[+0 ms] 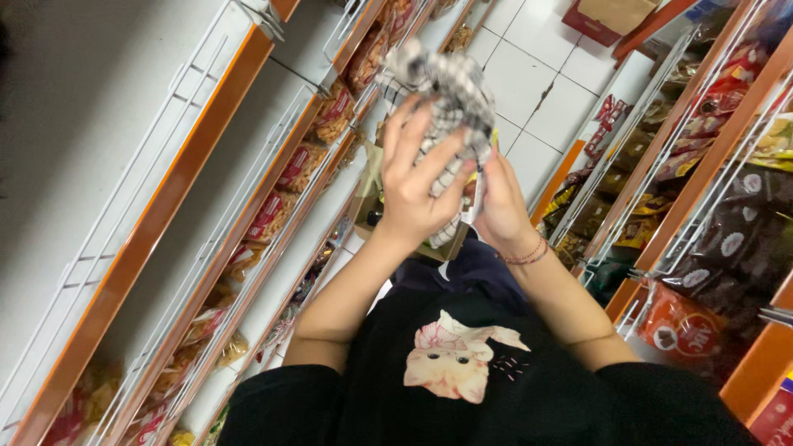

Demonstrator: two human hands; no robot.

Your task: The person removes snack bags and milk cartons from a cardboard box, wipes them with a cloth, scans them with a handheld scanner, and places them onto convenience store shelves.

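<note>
Head view: both hands, left hand (413,186) and right hand (501,202), raised together, clutch a bunched checked cloth (450,91).

We hold the cloth (446,91) in both grips, the left hand (413,186) wrapped over its near side and the right hand (500,202) touching it just right. Shelves of snack bags (289,165) run along the left of the grips, another shelf rack (702,165) stands to the right, and the floor (529,74) lies beyond them.
</note>
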